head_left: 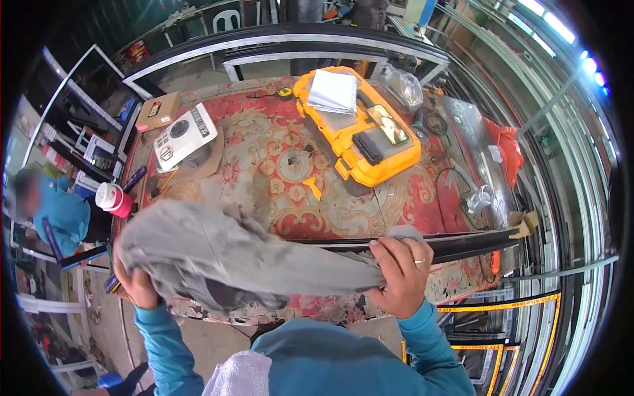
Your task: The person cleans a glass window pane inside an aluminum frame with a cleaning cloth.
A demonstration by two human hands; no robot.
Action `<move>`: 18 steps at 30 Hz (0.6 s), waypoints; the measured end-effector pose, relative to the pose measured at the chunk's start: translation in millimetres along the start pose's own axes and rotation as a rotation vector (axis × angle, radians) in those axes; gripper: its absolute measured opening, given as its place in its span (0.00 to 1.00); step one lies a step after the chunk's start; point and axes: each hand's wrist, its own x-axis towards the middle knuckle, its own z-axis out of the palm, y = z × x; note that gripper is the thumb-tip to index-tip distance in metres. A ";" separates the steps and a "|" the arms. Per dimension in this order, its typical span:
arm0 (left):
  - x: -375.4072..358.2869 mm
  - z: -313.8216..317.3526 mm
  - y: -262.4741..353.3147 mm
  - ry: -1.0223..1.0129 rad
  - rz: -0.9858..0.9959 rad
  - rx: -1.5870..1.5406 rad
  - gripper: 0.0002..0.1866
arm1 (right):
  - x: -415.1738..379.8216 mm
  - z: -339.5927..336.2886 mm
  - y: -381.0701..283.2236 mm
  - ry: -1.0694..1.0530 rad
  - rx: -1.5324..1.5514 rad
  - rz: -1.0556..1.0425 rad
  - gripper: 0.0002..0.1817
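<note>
A grey cloth garment is stretched between my two hands above the near edge of the table. My left hand is closed on its bunched left end, with the fingers partly hidden behind the fabric. At the other end, my right hand has its fingers wrapped round the narrow part, and a bit of grey cloth pokes out past the knuckles. A ring shows on one right finger. Behind the cloth, a long black metal profile lies along the table.
On the patterned red table cover sit a yellow case bearing a phone and papers, a yellow scraper, a white panel and a cardboard box. A person is at the left, near a red-white jug. Metal frames surround us.
</note>
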 end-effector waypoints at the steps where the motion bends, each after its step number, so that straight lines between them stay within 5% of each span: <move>1: 21.8 2.2 12.4 -0.004 0.040 0.041 0.33 | 5.4 1.7 -6.9 0.011 0.083 0.009 0.32; 8: 109.2 -46.3 55.8 0.278 0.154 0.040 0.17 | 19.0 16.3 -30.1 -0.135 0.161 -0.033 0.30; 10: 103.2 -125.0 15.2 0.110 0.401 0.652 0.19 | 18.1 18.5 -32.9 -0.121 0.110 -0.040 0.29; 11: 99.5 -178.3 -16.2 0.108 0.399 0.664 0.19 | 16.9 19.0 -34.5 -0.085 0.113 -0.045 0.28; 13: 98.4 -238.7 -45.2 -0.015 -0.064 -0.090 0.22 | 9.2 19.2 -38.0 -0.050 0.123 -0.036 0.31; 18: 114.0 -173.1 28.3 0.125 -0.006 0.032 0.22 | -26.7 8.8 -54.7 -0.138 0.105 -0.007 0.35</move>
